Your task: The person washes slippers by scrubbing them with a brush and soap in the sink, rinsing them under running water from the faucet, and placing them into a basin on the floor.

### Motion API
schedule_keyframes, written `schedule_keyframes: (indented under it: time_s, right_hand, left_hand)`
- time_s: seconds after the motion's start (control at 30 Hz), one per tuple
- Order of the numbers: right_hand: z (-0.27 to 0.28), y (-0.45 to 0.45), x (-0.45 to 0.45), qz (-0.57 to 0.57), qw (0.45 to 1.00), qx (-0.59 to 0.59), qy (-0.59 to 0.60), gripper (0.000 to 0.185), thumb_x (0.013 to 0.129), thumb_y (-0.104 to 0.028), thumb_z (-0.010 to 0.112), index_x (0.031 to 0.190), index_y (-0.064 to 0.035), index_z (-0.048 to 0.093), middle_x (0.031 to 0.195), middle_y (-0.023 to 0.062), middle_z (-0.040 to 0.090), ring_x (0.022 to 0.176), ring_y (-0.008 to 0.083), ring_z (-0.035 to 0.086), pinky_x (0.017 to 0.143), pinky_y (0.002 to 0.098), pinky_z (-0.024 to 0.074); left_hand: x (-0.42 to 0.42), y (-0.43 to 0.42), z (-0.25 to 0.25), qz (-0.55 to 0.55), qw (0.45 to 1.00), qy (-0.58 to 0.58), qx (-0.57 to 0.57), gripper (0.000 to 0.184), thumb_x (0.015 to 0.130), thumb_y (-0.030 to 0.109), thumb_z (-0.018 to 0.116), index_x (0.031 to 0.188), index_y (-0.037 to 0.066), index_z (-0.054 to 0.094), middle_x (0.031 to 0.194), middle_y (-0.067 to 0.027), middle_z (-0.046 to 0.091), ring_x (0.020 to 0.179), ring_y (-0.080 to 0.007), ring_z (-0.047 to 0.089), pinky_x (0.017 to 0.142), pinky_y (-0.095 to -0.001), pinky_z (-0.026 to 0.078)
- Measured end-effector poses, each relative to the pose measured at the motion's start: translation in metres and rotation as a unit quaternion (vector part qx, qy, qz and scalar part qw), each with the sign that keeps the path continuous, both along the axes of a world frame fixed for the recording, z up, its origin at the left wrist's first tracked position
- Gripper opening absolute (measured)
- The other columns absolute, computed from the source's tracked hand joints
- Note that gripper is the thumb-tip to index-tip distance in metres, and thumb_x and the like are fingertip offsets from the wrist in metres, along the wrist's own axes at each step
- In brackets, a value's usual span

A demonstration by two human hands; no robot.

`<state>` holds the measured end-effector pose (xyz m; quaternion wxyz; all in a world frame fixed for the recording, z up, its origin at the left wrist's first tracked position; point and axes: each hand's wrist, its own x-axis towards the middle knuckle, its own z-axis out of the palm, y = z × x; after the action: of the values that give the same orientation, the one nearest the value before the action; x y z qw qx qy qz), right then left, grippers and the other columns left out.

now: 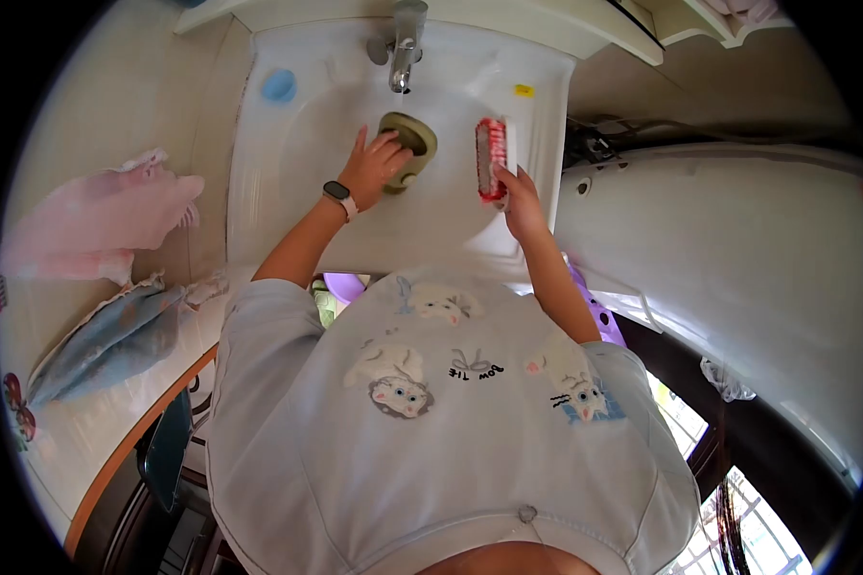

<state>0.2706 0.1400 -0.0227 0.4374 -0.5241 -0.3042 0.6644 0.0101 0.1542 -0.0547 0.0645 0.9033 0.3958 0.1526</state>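
Note:
My left hand (376, 170), with a dark-faced watch (337, 191) on the wrist, has its fingers on an olive-green oval item (422, 136). It has a raised rim and a dark hollow; whether it is a soap dish or something else, I cannot tell. The item is over the white sink (288, 182), below the chrome faucet (408, 43). In my right hand (521, 203) is a scrub brush (492, 158) with red and white bristles and a white back. The brush is held on the right side of the basin, apart from the oval item.
On the sink's rim are a round blue thing (279, 85) at the back left and a small yellow label (524, 91) at the back right. Pink cloth (115, 220) hangs on the left. A white appliance-like surface (729, 230) stands on the right.

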Motion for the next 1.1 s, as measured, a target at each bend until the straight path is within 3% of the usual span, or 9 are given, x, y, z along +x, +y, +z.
schedule_keyframes:
  time_s: [0.1,0.23,0.33,0.4,0.5,0.63,0.7,0.83,1.1]
  right_hand:
    - [0.02,0.014,-0.016,0.049,0.998,0.029,-0.035,0.035,0.081,-0.022,0.059,0.108,-0.0016,0.052,0.088,0.0009,0.056,0.076,0.0076,0.05,0.065,0.0222,0.0407]
    - [0.014,0.02,-0.035,0.081,0.995,0.049,-0.03,0.04,0.082,-0.02,0.059,0.117,-0.0032,0.049,0.084,-0.0011,0.055,0.072,0.0054,0.048,0.062,0.0206,0.0395]
    - [0.002,0.012,-0.042,0.131,0.988,0.051,-0.059,0.051,0.082,-0.018,0.058,0.128,-0.0038,0.04,0.073,-0.0008,0.053,0.061,0.0058,0.047,0.054,0.0204,0.0397]
    - [0.001,0.003,-0.051,0.159,0.984,0.054,-0.066,0.055,0.082,-0.018,0.057,0.132,-0.0063,0.037,0.063,0.0,0.052,0.051,0.0064,0.045,0.048,0.0215,0.04]
    - [-0.006,-0.005,-0.052,0.144,0.979,0.06,-0.13,0.053,0.085,-0.016,0.054,0.132,-0.0035,0.035,0.064,-0.001,0.049,0.054,0.0056,0.043,0.049,0.02,0.0375]
    - [-0.003,-0.007,-0.052,0.159,0.95,0.096,-0.251,0.054,0.084,-0.02,0.055,0.132,-0.0046,0.035,0.066,0.0033,0.05,0.057,0.0106,0.046,0.053,0.0249,0.0411]
    - [-0.004,-0.004,-0.056,0.108,0.862,0.21,-0.448,0.058,0.08,-0.034,0.056,0.132,-0.0155,0.038,0.085,0.0169,0.049,0.069,0.027,0.056,0.064,0.0372,0.0463]
    - [0.006,-0.001,-0.058,0.135,0.861,0.166,-0.461,0.056,0.079,-0.035,0.056,0.131,-0.0215,0.04,0.089,0.0197,0.047,0.075,0.0328,0.054,0.069,0.0411,0.0455]
    - [0.033,-0.006,-0.068,0.137,0.777,0.227,-0.571,0.056,0.077,-0.03,0.057,0.13,-0.0226,0.04,0.088,0.0201,0.046,0.074,0.0358,0.053,0.066,0.042,0.0465]
  left_hand:
    - [0.006,-0.022,0.017,-0.07,0.993,-0.078,-0.061,0.043,0.061,0.0,0.058,0.103,0.003,0.054,0.105,-0.0109,0.053,0.113,-0.03,0.042,0.099,-0.0512,0.029]
    - [0.021,-0.034,0.01,-0.075,0.962,-0.23,-0.127,0.027,0.061,0.012,0.068,0.086,0.004,0.059,0.095,-0.0119,0.056,0.105,-0.0294,0.047,0.097,-0.0485,0.032]
    - [0.037,-0.033,-0.003,-0.005,0.953,-0.291,-0.085,0.043,0.057,0.02,0.076,0.093,0.006,0.056,0.103,-0.0128,0.053,0.106,-0.0303,0.045,0.095,-0.0468,0.033]
    - [0.047,-0.037,-0.002,0.228,0.908,-0.349,-0.042,0.069,0.052,0.024,0.081,0.109,0.006,0.047,0.119,-0.016,0.042,0.112,-0.0313,0.039,0.095,-0.0442,0.033]
    - [0.048,-0.026,-0.003,0.266,0.89,-0.369,-0.013,0.084,0.048,0.032,0.082,0.116,0.007,0.04,0.119,-0.0167,0.041,0.107,-0.0337,0.041,0.089,-0.0422,0.034]
    - [0.048,-0.024,0.001,0.253,0.903,-0.31,-0.158,0.091,0.046,0.035,0.082,0.12,0.006,0.038,0.112,-0.0165,0.047,0.104,-0.0344,0.042,0.089,-0.0434,0.034]
    - [0.054,-0.03,-0.003,0.253,0.914,-0.28,-0.149,0.091,0.046,0.035,0.082,0.12,0.006,0.038,0.111,-0.0165,0.047,0.104,-0.0337,0.043,0.088,-0.0435,0.034]
    - [0.051,-0.024,-0.007,0.224,0.928,-0.259,-0.143,0.089,0.047,0.036,0.08,0.121,0.007,0.038,0.109,-0.0163,0.048,0.103,-0.0335,0.043,0.087,-0.0435,0.035]
    - [0.069,-0.038,-0.01,0.263,0.94,-0.207,-0.07,0.089,0.048,0.036,0.08,0.121,0.006,0.039,0.106,-0.0144,0.049,0.101,-0.0335,0.044,0.081,-0.0438,0.04]
